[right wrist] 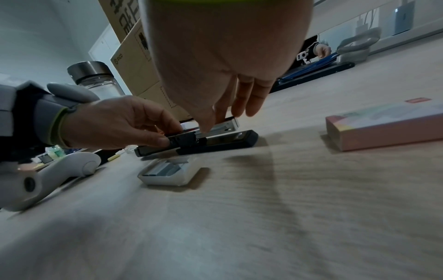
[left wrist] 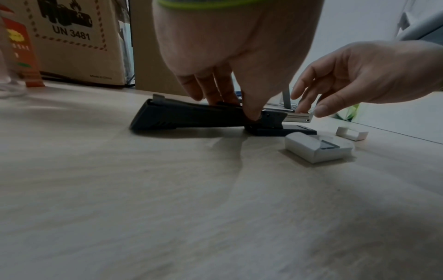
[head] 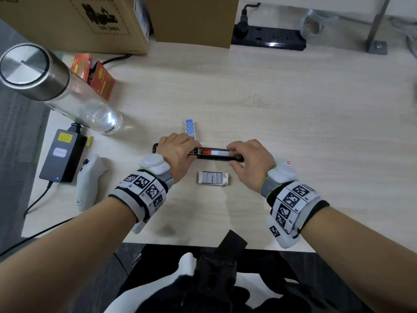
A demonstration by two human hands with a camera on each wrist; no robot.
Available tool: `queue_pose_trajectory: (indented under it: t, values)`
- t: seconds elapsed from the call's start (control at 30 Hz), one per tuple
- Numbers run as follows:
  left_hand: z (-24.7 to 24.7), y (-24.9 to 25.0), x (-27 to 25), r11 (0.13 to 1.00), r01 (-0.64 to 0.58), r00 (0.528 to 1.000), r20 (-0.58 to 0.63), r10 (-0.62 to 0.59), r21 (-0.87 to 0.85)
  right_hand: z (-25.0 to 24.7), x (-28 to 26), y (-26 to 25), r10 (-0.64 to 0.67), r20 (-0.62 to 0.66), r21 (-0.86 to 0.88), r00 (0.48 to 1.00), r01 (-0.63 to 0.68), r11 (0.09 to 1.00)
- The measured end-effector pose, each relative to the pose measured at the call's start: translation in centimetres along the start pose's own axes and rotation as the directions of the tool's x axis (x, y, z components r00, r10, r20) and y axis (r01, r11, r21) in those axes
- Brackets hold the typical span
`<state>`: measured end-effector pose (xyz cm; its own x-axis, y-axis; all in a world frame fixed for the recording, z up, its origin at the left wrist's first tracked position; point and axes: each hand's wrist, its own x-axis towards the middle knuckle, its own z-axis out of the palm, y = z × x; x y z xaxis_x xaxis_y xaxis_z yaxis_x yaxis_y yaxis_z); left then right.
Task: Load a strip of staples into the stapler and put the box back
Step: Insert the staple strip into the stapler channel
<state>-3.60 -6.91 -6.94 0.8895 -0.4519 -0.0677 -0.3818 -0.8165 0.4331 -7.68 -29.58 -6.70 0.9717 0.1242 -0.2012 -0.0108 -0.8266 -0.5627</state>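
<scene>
At frame centre, the left hand (head: pixel 178 152) gripped the opened stapler (head: pixel 216 154) at its hinge; the right hand (head: pixel 250 163) pinched its metal magazine. The staple box (head: pixel 213 178) lay open just below, between the wrists.

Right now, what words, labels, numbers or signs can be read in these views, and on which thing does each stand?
"UN 3481": cardboard box, under a black pictogram in a dashed frame.
"Made in China": same box, low edge, barely readable.
"PICO": side of the cardboard box in the right wrist view, faint.
Orange carton: print too blurred.
Bottle: letters near its base, unreadable.
Charger: yellow label too small.
Wristbands: square coded markers.
</scene>
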Motion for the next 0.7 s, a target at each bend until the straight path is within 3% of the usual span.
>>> queue_pose_trajectory:
  t: [0.17,0.33,0.53,0.7]
  values:
    - [-0.1,-0.4,-0.5,1.0,-0.026,0.999,-0.023,0.027,0.012,0.1,-0.5,-0.7,-0.064,-0.054,0.02,0.996,0.065,0.998]
    - [-0.1,0.5,-1.9,0.995,-0.096,0.993,-0.064,0.096,-0.003,1.0,-1.6,-1.5,-0.096,0.101,0.044,0.99,0.092,0.995]
    - [1.4,2.2,-3.4,0.99,-0.139,0.987,0.077,0.14,-0.03,2.4,-2.0,-2.0,-0.114,0.144,0.014,0.983,0.113,0.994]
    - [2.3,2.7,-3.3,0.994,-0.106,0.987,0.118,0.107,-0.019,2.4,-1.8,-2.2,-0.091,0.151,0.005,0.984,0.091,0.996]
